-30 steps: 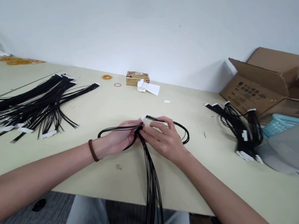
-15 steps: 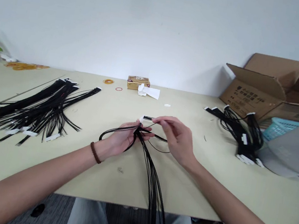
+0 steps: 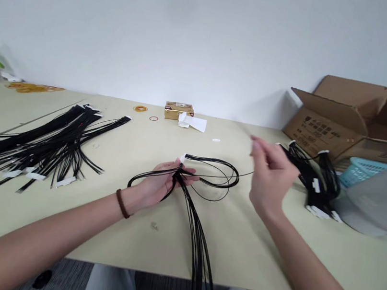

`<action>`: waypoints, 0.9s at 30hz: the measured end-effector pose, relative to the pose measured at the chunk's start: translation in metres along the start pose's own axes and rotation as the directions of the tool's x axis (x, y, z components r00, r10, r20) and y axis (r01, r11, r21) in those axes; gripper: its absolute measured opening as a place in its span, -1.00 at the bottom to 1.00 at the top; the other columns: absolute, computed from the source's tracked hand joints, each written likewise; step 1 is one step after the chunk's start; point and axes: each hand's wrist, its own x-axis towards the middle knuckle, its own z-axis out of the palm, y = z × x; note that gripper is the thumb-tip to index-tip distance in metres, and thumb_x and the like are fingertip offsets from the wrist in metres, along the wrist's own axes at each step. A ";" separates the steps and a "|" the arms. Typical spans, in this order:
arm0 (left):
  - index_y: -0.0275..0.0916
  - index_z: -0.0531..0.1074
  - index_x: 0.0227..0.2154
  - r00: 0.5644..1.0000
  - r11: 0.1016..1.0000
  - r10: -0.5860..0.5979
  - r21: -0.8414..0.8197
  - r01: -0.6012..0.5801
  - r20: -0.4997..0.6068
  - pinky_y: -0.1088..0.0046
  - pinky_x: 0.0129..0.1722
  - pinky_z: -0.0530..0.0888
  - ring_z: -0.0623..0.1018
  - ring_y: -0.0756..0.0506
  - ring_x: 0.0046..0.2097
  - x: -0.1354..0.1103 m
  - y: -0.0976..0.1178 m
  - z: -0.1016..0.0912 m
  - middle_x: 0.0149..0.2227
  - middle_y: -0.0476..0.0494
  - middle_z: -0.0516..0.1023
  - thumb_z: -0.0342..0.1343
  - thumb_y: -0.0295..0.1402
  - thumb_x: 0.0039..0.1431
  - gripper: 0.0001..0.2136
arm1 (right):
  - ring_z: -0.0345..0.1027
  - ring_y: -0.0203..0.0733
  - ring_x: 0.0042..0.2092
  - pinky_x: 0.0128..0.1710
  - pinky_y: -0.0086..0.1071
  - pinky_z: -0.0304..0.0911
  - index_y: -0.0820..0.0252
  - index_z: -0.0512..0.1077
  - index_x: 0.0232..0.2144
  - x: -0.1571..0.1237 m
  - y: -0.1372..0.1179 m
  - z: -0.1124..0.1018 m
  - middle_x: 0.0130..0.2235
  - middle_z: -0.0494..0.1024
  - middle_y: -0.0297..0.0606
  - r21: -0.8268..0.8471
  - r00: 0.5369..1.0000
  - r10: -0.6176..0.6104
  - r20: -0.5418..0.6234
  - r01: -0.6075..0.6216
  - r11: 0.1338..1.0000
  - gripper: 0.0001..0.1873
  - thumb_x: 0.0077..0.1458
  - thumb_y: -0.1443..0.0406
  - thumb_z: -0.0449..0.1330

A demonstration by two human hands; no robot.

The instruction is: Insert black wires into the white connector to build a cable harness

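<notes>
My left hand (image 3: pixel 164 179) is closed around the middle of a bundle of thin black wires (image 3: pixel 198 233), just above the table. A white connector (image 3: pixel 182 158) stands at the top of the grip. Wires loop out on both sides of the hand, and a long tail hangs down past the table's front edge. My right hand (image 3: pixel 273 179) is raised off to the right, fingers pinched. One single black wire (image 3: pixel 245 174) runs taut from the bundle to it; the wire's end is hidden in the fingers.
Several black wire harnesses (image 3: pixel 51 143) lie at the left, more (image 3: pixel 314 177) at the right beside a turquoise basket (image 3: pixel 364 170), a grey bin (image 3: pixel 381 202) and an open cardboard box (image 3: pixel 327 124). A small gold box (image 3: pixel 179 110) and rubber bands (image 3: pixel 34 88) are at the back.
My right hand has moved right and away from the bundle, drawing one wire out with it. My left hand has stayed on the bundle.
</notes>
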 end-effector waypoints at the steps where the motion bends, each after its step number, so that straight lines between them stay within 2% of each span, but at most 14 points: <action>1: -0.36 0.42 -0.43 1.000 1.000 0.001 -0.006 -0.001 -0.006 0.34 -0.13 0.42 0.55 -0.13 -0.22 0.000 0.000 0.000 -0.26 -0.24 0.55 0.00 -0.36 0.15 -0.83 | 0.12 -0.41 -0.52 -0.55 -0.46 0.05 0.16 0.45 -0.45 -0.007 -0.003 0.004 -0.48 0.41 -0.35 -0.081 0.985 -0.155 0.081 0.162 0.984 -0.89 0.06 0.28 0.14; 3: -0.36 0.42 -0.43 1.000 1.000 0.009 -0.023 -0.009 -0.006 0.33 -0.12 0.42 0.55 -0.10 -0.26 0.002 -0.002 -0.001 -0.27 -0.23 0.55 0.02 -0.35 0.14 -0.83 | 0.12 -0.39 -0.52 -0.52 -0.45 0.07 0.19 0.44 -0.50 -0.022 -0.008 0.013 -0.56 0.38 -0.36 -0.157 0.888 -0.390 0.244 0.433 0.888 -0.90 0.04 0.36 0.16; 4: -0.36 0.42 -0.43 1.000 0.999 0.015 -0.029 -0.015 0.003 0.33 -0.12 0.42 0.55 -0.08 -0.29 0.003 -0.002 -0.002 -0.27 -0.22 0.55 0.02 -0.35 0.14 -0.83 | 0.10 -0.38 -0.52 -0.53 -0.46 0.07 0.20 0.43 -0.51 -0.028 -0.009 0.017 -0.59 0.36 -0.37 -0.180 0.837 -0.458 0.298 0.521 0.835 -0.90 0.03 0.38 0.17; 5: -0.36 0.43 -0.43 1.000 0.999 0.023 -0.031 -0.022 0.016 0.33 -0.11 0.42 0.55 -0.06 -0.31 0.004 -0.003 -0.003 -0.28 -0.21 0.55 0.01 -0.35 0.15 -0.82 | 0.08 -0.38 -0.53 -0.53 -0.46 0.06 0.20 0.42 -0.52 -0.034 -0.009 0.020 -0.61 0.34 -0.38 -0.199 0.798 -0.501 0.335 0.580 0.790 -0.91 0.02 0.39 0.17; 7: -0.35 0.44 -0.43 0.998 0.999 0.041 -0.028 -0.040 0.044 0.33 -0.12 0.42 0.54 -0.04 -0.33 0.006 -0.005 -0.006 -0.30 -0.19 0.55 -0.02 -0.35 0.16 -0.80 | 0.06 -0.37 -0.53 -0.54 -0.46 0.05 0.20 0.40 -0.53 -0.040 -0.007 0.024 -0.62 0.33 -0.38 -0.231 0.758 -0.541 0.365 0.636 0.736 -0.90 0.00 0.40 0.18; 21: -0.33 0.47 -0.47 0.996 0.997 0.059 -0.054 -0.055 0.074 0.37 -0.14 0.43 0.53 -0.03 -0.34 0.007 -0.006 -0.009 -0.36 -0.15 0.55 -0.01 -0.34 0.16 -0.78 | 0.03 -0.34 -0.50 -0.52 -0.45 0.03 0.18 0.35 -0.56 -0.044 -0.002 0.024 -0.62 0.32 -0.39 -0.267 0.716 -0.567 0.407 0.687 0.676 -0.87 -0.01 0.39 0.18; 27: -0.36 0.47 -0.45 0.995 0.997 0.069 -0.043 -0.066 0.068 0.35 -0.12 0.43 0.54 -0.05 -0.31 0.006 -0.006 -0.007 -0.35 -0.18 0.55 -0.01 -0.34 0.16 -0.77 | 0.05 -0.32 -0.48 -0.50 -0.44 0.03 0.19 0.34 -0.54 -0.043 -0.004 0.023 -0.60 0.32 -0.37 -0.286 0.726 -0.528 0.441 0.671 0.684 -0.87 0.04 0.40 0.12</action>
